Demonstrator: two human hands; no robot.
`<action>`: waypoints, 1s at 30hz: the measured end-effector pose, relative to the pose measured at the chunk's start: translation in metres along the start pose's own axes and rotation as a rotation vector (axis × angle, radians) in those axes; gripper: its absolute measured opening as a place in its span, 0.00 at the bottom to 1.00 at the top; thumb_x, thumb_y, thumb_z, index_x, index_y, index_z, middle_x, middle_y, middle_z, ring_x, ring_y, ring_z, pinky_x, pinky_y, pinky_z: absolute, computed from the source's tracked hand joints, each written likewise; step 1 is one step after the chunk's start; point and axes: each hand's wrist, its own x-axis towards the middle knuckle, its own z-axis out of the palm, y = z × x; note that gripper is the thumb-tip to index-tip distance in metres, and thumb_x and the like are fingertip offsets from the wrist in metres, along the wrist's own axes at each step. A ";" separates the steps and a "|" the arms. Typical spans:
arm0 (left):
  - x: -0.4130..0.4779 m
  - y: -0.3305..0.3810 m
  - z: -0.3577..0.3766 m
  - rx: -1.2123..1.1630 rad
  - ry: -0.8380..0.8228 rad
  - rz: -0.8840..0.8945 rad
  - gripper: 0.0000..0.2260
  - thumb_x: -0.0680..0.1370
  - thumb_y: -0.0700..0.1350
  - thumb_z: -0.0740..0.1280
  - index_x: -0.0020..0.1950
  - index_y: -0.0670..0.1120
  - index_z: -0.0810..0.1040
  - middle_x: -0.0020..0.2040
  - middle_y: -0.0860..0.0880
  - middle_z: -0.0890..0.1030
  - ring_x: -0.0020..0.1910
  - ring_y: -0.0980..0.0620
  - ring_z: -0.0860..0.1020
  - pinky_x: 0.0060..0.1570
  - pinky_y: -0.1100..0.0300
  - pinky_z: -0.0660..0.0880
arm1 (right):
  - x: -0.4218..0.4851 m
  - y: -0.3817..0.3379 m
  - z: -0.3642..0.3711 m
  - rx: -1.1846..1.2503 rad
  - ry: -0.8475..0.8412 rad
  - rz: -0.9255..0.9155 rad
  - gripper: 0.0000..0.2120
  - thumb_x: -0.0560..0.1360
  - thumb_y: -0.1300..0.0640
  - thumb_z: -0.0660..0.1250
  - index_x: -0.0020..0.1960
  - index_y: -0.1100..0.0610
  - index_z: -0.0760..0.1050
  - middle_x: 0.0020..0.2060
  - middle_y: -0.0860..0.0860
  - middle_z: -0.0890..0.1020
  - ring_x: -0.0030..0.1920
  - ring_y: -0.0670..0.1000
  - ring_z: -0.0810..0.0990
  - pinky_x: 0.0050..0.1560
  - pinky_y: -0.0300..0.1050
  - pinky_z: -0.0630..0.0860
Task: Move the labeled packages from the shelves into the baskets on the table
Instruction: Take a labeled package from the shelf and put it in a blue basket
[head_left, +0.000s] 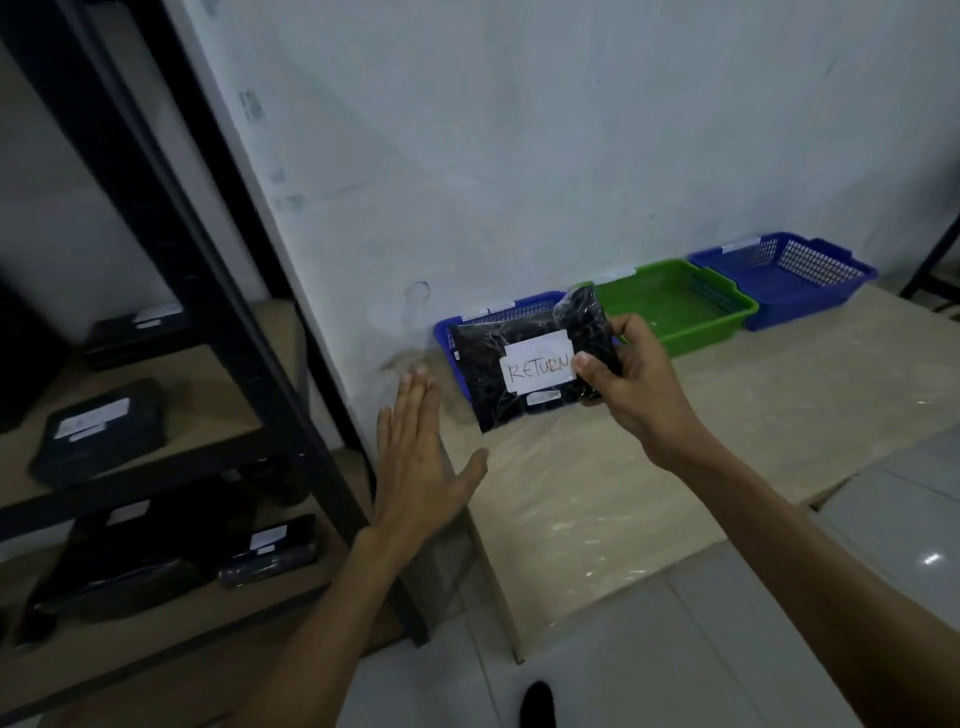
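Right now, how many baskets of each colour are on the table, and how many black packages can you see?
Blue baskets: 2, one at the near end and one at the far end
Green basket: 1
Black packages: 6, the RETURN package in the right hand, and 5 on the shelves
Total: 9

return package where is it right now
In the head view, the RETURN package is held up by the right hand, in front of the nearest blue basket at the table's left end.
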 end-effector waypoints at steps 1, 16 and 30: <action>0.007 -0.003 0.013 -0.001 -0.013 -0.011 0.41 0.71 0.65 0.58 0.78 0.46 0.49 0.78 0.50 0.46 0.77 0.55 0.41 0.74 0.51 0.41 | 0.011 0.011 -0.005 -0.013 0.002 0.019 0.12 0.77 0.65 0.64 0.46 0.50 0.65 0.46 0.58 0.79 0.40 0.49 0.77 0.32 0.41 0.77; 0.127 -0.050 0.163 -0.007 -0.293 -0.295 0.52 0.66 0.71 0.65 0.78 0.45 0.48 0.79 0.46 0.48 0.77 0.50 0.44 0.74 0.46 0.41 | 0.166 0.147 -0.037 -0.074 0.019 0.326 0.09 0.78 0.66 0.62 0.51 0.55 0.65 0.48 0.59 0.79 0.37 0.50 0.75 0.27 0.35 0.74; 0.175 -0.078 0.261 0.224 -0.402 -0.476 0.59 0.61 0.81 0.49 0.78 0.41 0.42 0.78 0.44 0.42 0.77 0.48 0.40 0.73 0.40 0.42 | 0.291 0.278 -0.043 -0.302 -0.172 0.595 0.06 0.78 0.62 0.63 0.51 0.59 0.65 0.35 0.50 0.72 0.31 0.47 0.70 0.27 0.40 0.69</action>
